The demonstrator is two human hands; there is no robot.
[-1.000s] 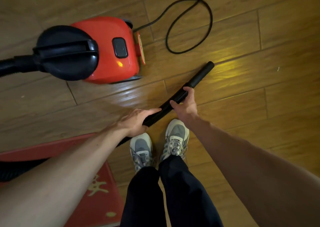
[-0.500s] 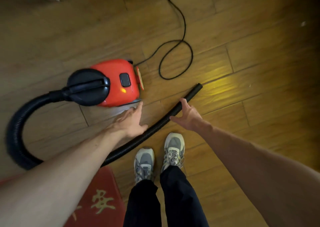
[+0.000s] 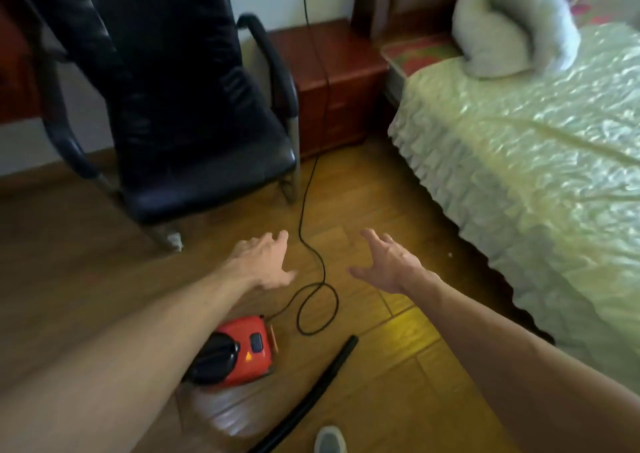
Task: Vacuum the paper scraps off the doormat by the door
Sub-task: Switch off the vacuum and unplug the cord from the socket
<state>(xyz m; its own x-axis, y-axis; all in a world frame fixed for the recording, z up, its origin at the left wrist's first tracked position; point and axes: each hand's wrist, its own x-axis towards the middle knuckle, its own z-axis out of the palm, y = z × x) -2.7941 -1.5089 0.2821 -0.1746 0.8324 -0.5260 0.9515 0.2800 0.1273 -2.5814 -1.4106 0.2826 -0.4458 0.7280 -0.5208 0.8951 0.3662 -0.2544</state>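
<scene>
both arms reach forward over the wooden floor (image 3: 374,397), left hand (image 3: 263,262) and right hand (image 3: 388,265) with fingers spread, each grip loose and holding nothing. the red vacuum cleaner (image 3: 246,348) sits under the left forearm, its black hose (image 3: 311,393) lying just beside it (end untouched). the power cord (image 3: 313,245) loops between the hands; bare floor runs between the black chair (image 3: 194,141) and the bed's (image 3: 519,141) ruffled edge.

wood floor (image 3: 381,404) | on it: red vacuum (image 3: 251,348), black hose (image 3: 322,380), looped cord (image 3: 323,271), black chair (image 3: 207,162), nightstand (image 3: 332,82), bed (image 3: 519,141)
</scene>
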